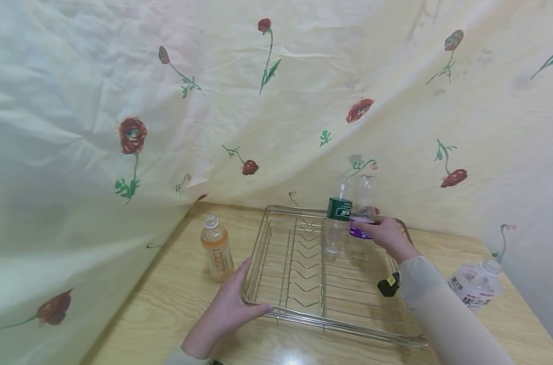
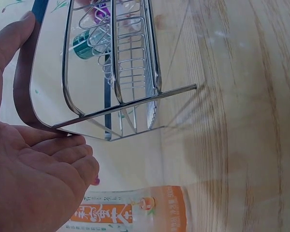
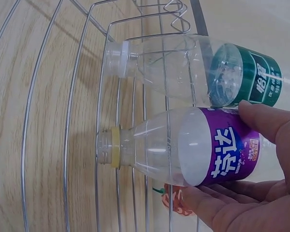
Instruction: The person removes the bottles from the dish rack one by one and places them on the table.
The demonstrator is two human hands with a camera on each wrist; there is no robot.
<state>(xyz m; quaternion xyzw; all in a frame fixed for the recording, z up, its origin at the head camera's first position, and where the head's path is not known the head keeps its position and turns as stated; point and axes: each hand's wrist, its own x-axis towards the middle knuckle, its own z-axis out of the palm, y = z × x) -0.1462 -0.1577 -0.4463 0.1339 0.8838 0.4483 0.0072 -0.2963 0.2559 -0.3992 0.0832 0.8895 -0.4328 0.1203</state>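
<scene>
My right hand (image 1: 386,235) grips a clear plastic bottle with a purple label (image 3: 229,145), thumb on one side and fingers on the other. The bottle is upside down, its capless neck at the rack's wires. Beside it a clear bottle with a green label (image 3: 253,75) also stands neck down in the wire dish rack (image 1: 304,318). At the rack's near left corner my left hand (image 1: 228,304) rests with thumb and fingers spread along the rim. Left of the rack stands a capless bottle with orange on it (image 1: 217,251), close to that hand.
A capless clear bottle with a white label (image 1: 477,284) stands right of the rack, partly behind the right sleeve. A small black object with a yellow patch (image 1: 389,285) is at the right wrist. A flower-print cloth (image 1: 281,126) hangs behind the wooden table (image 1: 158,309).
</scene>
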